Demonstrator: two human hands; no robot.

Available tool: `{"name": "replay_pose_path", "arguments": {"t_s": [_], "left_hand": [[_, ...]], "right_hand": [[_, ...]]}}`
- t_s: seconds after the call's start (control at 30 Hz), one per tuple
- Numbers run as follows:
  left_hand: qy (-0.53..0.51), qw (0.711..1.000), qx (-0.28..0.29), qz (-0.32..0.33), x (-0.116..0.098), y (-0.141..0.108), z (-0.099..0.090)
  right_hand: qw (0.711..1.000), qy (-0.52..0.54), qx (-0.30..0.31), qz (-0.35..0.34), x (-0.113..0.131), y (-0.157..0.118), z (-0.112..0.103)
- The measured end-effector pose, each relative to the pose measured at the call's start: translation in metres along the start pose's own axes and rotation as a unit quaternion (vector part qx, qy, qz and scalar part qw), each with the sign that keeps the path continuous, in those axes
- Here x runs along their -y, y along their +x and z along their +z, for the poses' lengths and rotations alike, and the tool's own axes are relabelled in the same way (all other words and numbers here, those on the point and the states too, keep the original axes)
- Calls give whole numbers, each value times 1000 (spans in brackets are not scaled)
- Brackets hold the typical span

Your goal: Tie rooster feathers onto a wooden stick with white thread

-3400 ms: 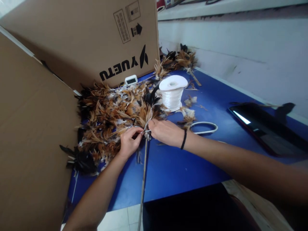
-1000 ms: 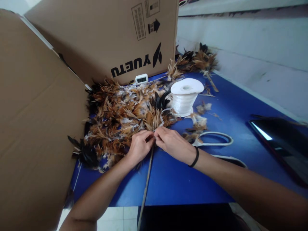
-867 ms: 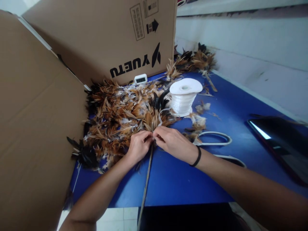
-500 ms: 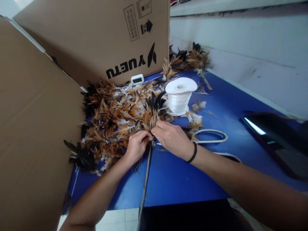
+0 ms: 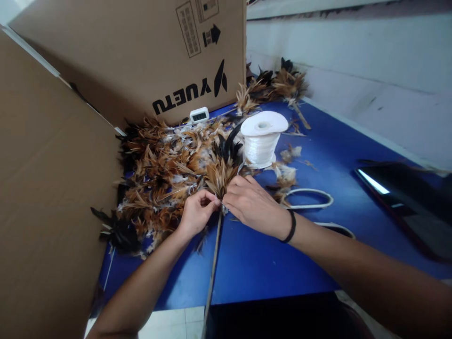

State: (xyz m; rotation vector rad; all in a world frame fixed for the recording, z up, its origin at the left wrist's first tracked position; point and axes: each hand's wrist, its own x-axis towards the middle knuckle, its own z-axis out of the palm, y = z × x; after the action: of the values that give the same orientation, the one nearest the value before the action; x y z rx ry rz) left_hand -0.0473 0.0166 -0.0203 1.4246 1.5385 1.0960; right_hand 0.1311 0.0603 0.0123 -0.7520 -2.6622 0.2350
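A bunch of brown feathers (image 5: pixel 219 175), with black ones behind, stands at the top of a thin stick (image 5: pixel 214 268) that runs down past the table's front edge. My left hand (image 5: pixel 198 211) pinches thumb and forefinger together at the base of the bunch, on a bit of white string. From the right, my right hand (image 5: pixel 252 203) is closed, fingers curled around the white string (image 5: pixel 240 168), which leads up toward a spool (image 5: pixel 261 147). Its fingertips are partly hidden at the binding. Scissors (image 5: pixel 310 205) lie by my right wrist, their blades mostly covered by it.
Many loose brown feathers (image 5: pixel 158 174) cover the left of the blue table (image 5: pixel 268 273). A cardboard box (image 5: pixel 141 56) rises behind, with a small digital clock (image 5: pixel 199 115) before it. More feather bunches (image 5: pixel 282 84) lie at the back; a phone (image 5: pixel 406 202) lies at right.
My hands have spread slightly at the base of the bunch, and my right hand has turned, covering more of the scissor blades. The feathers there show more fully. The view has shifted a little.
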Motion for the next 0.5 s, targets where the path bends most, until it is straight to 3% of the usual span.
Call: {"name": "replay_pose_path", "arguments": {"t_s": [0.33, 0.5], "left_hand": [[-96, 992, -12, -78, -9, 3, 2], [-97, 991, -19, -85, -7, 3, 2]], "right_hand": [[998, 37, 49, -18, 0, 2, -4], [1000, 2, 15, 26, -4, -38, -28]]}}
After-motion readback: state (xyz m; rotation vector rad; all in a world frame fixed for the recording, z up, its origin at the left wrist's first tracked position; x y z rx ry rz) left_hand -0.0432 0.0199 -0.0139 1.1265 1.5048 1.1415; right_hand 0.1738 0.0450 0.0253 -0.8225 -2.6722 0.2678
